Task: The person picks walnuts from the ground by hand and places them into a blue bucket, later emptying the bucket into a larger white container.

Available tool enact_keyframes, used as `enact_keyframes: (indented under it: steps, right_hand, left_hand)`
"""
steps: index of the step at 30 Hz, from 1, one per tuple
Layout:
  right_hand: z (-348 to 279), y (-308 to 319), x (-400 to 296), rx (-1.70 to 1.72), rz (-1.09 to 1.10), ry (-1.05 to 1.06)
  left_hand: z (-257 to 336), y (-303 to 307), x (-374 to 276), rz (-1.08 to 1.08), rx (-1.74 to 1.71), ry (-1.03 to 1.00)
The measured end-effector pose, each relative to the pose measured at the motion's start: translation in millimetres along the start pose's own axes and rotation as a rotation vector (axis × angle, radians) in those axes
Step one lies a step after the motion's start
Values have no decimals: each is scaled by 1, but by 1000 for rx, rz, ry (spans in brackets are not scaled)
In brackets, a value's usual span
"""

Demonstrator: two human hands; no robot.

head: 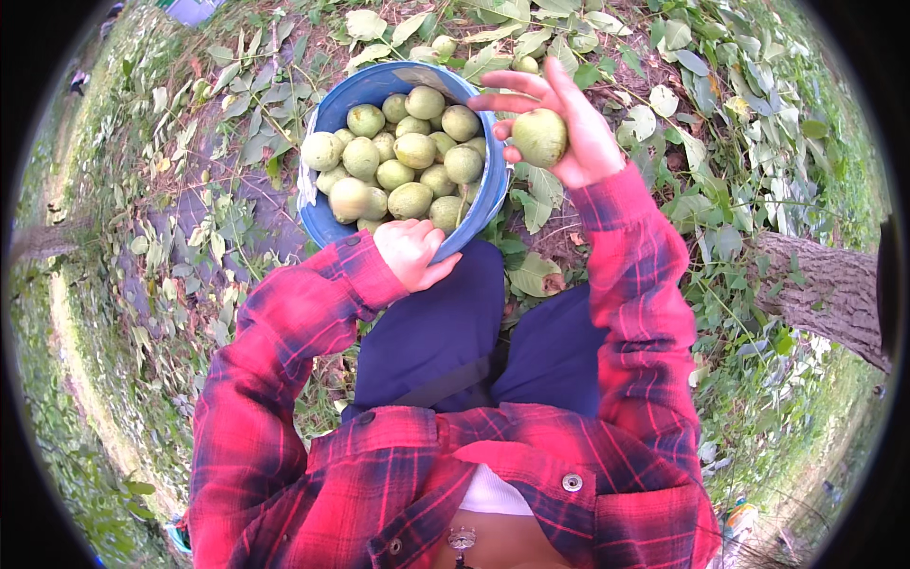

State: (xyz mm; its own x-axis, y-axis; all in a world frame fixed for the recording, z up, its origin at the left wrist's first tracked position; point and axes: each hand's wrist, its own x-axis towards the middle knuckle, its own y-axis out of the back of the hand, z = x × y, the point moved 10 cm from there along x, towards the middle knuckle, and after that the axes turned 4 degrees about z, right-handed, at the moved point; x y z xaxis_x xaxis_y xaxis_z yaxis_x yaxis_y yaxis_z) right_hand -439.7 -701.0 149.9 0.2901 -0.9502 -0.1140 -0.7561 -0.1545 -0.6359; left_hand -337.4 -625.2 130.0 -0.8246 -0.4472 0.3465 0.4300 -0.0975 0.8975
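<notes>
A blue plastic bucket (490,181) with a worn, whitish rim stands on the ground before me, holding several round green fruits, likely walnuts in their husks (414,150). My left hand (414,250) grips the near rim of the bucket, fingers over the edge and thumb outside. To the right of the bucket, my right hand (569,128) has its fingers spread, with one green fruit (539,138) against the palm near the thumb side. One pale fruit (350,199) at the left inside the bucket looks blurred.
Leafy cut branches (540,195) and dark ground sheeting (213,206) surround the bucket. More green fruits (526,65) lie among leaves beyond it. A tree trunk (817,288) rises at the right, another (50,240) at the far left. A pale purple container (190,10) is at the top left.
</notes>
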Motion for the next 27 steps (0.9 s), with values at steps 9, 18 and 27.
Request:
enact_keyframes:
  steps: [9, 18, 27]
  right_hand:
    - [-11, 96, -55, 363, 177, 139]
    - [-18, 66, -40, 222, 116, 391]
    - [-2, 32, -32, 576, 44, 292]
  left_hand:
    - [5, -1, 7, -74, 33, 25]
    - [1, -9, 6, -146, -44, 116]
    - [-1, -5, 9, -142, 6, 40]
